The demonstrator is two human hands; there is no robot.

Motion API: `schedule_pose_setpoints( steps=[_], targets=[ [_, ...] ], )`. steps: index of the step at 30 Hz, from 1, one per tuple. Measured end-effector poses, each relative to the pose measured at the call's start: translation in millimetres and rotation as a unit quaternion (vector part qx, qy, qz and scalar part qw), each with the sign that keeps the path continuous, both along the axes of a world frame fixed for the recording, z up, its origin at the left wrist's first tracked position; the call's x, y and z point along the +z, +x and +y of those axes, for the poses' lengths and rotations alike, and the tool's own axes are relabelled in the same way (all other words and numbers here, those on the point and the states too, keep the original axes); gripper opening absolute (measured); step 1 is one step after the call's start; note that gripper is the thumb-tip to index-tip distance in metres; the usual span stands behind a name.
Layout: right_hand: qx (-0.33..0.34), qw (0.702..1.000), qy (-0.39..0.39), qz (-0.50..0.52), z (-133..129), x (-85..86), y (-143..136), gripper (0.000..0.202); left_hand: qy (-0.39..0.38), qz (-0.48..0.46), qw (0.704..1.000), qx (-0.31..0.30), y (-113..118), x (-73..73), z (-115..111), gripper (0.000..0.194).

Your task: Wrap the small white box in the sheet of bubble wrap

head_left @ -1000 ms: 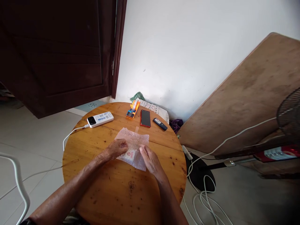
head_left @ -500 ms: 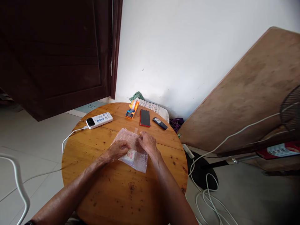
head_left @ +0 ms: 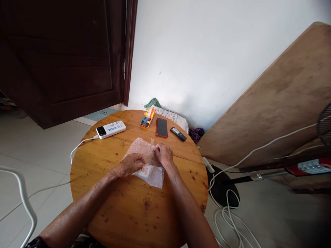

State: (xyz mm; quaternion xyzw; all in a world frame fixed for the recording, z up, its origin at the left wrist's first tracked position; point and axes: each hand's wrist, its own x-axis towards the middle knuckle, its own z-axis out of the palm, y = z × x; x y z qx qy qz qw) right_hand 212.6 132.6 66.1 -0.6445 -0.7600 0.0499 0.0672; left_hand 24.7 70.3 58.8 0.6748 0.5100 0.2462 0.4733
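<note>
A sheet of clear bubble wrap (head_left: 141, 146) lies on the round wooden table (head_left: 124, 213), partly folded. Under its near part shows a small white item with red print (head_left: 145, 171); its kind I cannot make out. My left hand (head_left: 133, 163) rests at the left side of the wrap, fingers curled and closed on it. At the far right edge, my right hand (head_left: 164, 154) pinches the wrap between thumb and fingers. A short strip of clear tape (head_left: 152, 141) sticks out just beyond the wrap's far edge.
Along the table's far side are a white power bank (head_left: 111, 129) with a cable, an orange tape dispenser (head_left: 148, 117), a red-edged phone (head_left: 161, 127) and a dark remote (head_left: 178, 134). Right of the table, a black fan base (head_left: 223, 187) and loose white cables lie on the floor.
The camera view has shifted slightly. My right hand's fingers have closed more tightly on the wrap's far edge; my left hand stays nearly in place.
</note>
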Motion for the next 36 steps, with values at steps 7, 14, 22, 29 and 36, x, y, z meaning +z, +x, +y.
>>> schedule_pose_setpoints(
  steps=[7, 14, 22, 29, 36],
  targets=[
    [0.099, 0.982, 0.079, 0.137, -53.9, 36.7, 6.0, 0.02, -0.024, -0.034, 0.999, -0.001, -0.8, -4.3, 1.4, 0.025],
    [0.183, 0.983, 0.02, 0.02, -103.9, 33.9, -10.0, 0.015, -0.003, -0.024, 1.0, -0.004, -0.9, -4.7, 1.9, 0.025],
    [0.224, 0.969, 0.099, 0.007, -113.1, 20.0, -16.8, 0.008, 0.026, 0.026, 0.999, 0.005, -6.7, 1.0, 3.0, 0.024],
    [0.221, 0.971, 0.085, -0.007, -117.1, 22.4, -19.2, 0.01, 0.052, 0.089, 0.99, 0.1, -62.6, 0.9, -0.3, 0.022],
    [0.231, 0.968, 0.077, -0.06, -116.1, 31.2, -23.1, 0.027, 0.006, 0.116, 0.972, 0.203, -68.0, -10.9, -19.4, 0.032]
  ],
)
